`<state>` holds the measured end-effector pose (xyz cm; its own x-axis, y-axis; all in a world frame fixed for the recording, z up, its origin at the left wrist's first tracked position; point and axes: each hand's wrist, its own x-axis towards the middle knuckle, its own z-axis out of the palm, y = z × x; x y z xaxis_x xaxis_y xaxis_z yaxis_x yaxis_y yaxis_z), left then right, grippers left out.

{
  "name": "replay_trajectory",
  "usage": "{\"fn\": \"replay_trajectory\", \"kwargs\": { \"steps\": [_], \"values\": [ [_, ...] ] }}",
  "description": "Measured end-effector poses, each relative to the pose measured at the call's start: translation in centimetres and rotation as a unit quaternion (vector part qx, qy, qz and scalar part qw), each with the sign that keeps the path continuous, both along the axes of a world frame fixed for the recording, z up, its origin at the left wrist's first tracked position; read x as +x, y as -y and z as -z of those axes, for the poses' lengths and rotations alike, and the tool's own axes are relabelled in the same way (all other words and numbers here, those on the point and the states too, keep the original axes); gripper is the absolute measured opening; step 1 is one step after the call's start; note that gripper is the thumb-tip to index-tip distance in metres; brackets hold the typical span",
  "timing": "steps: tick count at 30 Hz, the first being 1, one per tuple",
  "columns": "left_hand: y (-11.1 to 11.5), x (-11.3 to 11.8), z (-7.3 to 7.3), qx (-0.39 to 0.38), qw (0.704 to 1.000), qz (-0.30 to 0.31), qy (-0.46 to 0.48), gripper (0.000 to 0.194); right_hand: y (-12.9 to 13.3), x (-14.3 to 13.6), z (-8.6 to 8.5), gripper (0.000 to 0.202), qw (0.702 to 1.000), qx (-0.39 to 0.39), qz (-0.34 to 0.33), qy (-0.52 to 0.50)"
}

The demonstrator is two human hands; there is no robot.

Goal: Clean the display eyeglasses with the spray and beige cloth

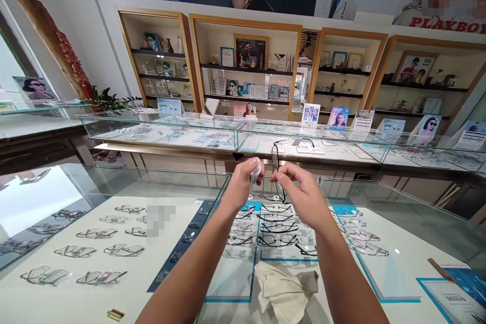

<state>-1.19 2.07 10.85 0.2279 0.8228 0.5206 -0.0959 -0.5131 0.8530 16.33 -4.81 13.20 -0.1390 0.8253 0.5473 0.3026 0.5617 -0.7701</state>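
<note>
Between thumb and fingers, my right hand (301,192) grips a pair of dark-framed eyeglasses (275,154) by the middle, held up on end with a temple stretching to the right. To their left, my left hand (243,179) is wrapped around a small spray bottle (255,169) with a white top, its nozzle side near the lenses. The two hands are apart, above the glass display counter. Below them a crumpled beige cloth (284,291) lies on the counter top, between my forearms.
Rows of eyeglasses (279,239) sit inside the glass case under my hands, with more frames (100,277) at the left. Another glass counter (182,134) bearing small display cards (339,118) stands ahead. Wooden wall shelves (246,67) are behind it. A small gold-coloured piece (115,315) is at lower left.
</note>
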Motion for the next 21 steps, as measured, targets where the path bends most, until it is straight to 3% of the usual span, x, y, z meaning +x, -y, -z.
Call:
{"fn": "replay_trajectory", "kwargs": {
  "steps": [6, 21],
  "values": [
    [0.02, 0.22, -0.17, -0.006, 1.0, -0.003, -0.012, 0.054, -0.49, -0.54, 0.34, 0.026, 0.997, -0.026, -0.061, -0.039],
    [0.01, 0.29, -0.07, -0.005, 0.999, 0.023, -0.026, 0.051, -0.93, -0.6, 0.38, 0.025, 0.993, -0.037, -0.097, -0.05]
  ]
}}
